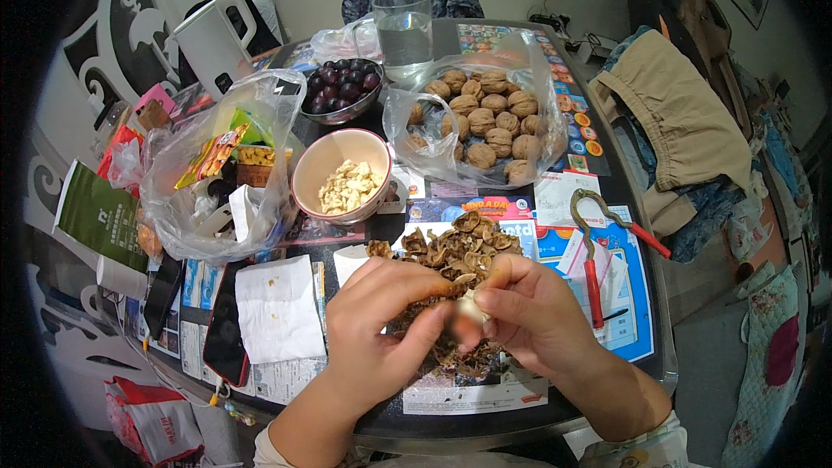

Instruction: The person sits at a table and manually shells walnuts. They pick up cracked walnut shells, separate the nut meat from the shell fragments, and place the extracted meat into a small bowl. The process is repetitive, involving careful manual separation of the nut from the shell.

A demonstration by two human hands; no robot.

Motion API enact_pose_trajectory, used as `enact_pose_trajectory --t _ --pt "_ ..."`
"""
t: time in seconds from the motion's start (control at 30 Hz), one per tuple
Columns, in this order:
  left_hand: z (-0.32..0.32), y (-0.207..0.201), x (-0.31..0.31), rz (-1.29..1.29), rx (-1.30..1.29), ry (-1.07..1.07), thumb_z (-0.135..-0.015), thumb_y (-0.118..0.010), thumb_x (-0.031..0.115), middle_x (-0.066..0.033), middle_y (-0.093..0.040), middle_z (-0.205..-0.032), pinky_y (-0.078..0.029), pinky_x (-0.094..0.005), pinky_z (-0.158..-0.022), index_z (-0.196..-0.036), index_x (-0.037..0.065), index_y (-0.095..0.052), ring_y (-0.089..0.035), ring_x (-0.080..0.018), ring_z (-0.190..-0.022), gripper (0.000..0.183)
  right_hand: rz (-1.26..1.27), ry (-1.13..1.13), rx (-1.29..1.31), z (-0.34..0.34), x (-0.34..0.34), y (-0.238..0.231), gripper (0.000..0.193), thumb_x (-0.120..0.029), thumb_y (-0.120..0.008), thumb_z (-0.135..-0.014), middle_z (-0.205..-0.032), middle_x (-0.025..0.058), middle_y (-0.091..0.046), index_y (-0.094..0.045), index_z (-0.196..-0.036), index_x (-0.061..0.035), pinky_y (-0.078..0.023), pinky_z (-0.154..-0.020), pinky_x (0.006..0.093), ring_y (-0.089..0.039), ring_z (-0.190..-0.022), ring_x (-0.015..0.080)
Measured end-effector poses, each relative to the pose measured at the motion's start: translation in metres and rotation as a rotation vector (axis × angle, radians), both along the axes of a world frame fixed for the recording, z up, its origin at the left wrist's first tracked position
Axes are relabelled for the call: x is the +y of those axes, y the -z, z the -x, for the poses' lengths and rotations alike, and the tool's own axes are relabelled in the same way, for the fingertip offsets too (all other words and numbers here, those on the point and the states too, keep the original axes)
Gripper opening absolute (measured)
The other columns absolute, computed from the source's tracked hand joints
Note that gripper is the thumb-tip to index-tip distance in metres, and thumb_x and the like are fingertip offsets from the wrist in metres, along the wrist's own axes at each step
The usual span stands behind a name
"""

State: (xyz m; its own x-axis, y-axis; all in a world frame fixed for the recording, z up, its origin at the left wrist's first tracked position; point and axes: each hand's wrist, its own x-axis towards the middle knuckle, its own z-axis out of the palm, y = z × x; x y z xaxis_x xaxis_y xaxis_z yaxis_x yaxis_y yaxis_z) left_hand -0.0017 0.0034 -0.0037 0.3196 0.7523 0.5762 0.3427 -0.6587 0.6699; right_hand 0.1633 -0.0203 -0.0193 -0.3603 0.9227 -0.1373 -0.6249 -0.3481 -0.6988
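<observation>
My left hand (381,316) and my right hand (542,312) meet in front of me over a heap of broken walnut shells (464,247). Between their fingertips is a small pale walnut kernel (469,304), partly covered by the fingers and blurred below. My right thumb and forefinger pinch it; the left fingers curl round its other side. Beyond my left hand stands a cream bowl with a red rim (299,178), holding peeled kernel pieces (353,188). Whole walnuts (494,121) lie in a clear plastic bag at the back. A nutcracker with red grips (594,273) rests at right.
Left of the cream bowl sits a plastic bag with snack packets (217,208). A bowl of dark grapes or plums (344,85) and a glass jug of water (404,35) stand at the back. A folded white tissue (279,308) and a phone (227,329) lie near my left forearm.
</observation>
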Motion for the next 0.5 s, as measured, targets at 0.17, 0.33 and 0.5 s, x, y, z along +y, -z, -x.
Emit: enact_pose_trajectory --t 0.17,0.33,0.5 --pt "0.0020 0.0010 0.0007 -0.110 0.105 -0.034 -0.060 -0.065 0.004 -0.0087 -0.060 -0.074 -0.043 -0.0298 -0.058 -0.076 0.002 -0.060 -0.056 -0.0230 -0.065 0.016 -0.017 0.083 -0.138 0.0051 -0.0005 -0.0035 0.015 -0.010 -0.057 -0.081 -0.075 0.0126 -0.059 -0.049 -0.085 0.0009 -0.048 -0.059 0.0225 -0.059 -0.065 0.0145" --pt "0.0010 0.0016 -0.0001 -0.264 0.198 -0.062 -0.057 -0.066 0.004 -0.0065 -0.058 -0.072 -0.043 -0.0295 -0.055 -0.074 0.004 -0.060 -0.054 -0.0213 -0.062 0.018 -0.088 0.122 -0.276 0.0046 -0.0007 -0.0030 0.013 -0.009 -0.057 -0.080 -0.073 0.0112 -0.059 -0.048 -0.083 0.0002 -0.047 -0.057 0.0215 -0.058 -0.060 0.0126" --pt "0.0008 -0.0003 -0.0012 -0.263 0.179 -0.066 -0.056 -0.066 0.003 -0.0068 -0.056 -0.071 -0.043 -0.0299 -0.054 -0.073 0.004 -0.058 -0.054 -0.0219 -0.061 0.019 -0.077 0.021 -0.253 -0.0001 0.0014 -0.0058 0.013 -0.009 -0.058 -0.079 -0.071 0.0107 -0.059 -0.048 -0.082 -0.0001 -0.047 -0.055 0.0214 -0.057 -0.058 0.0127"
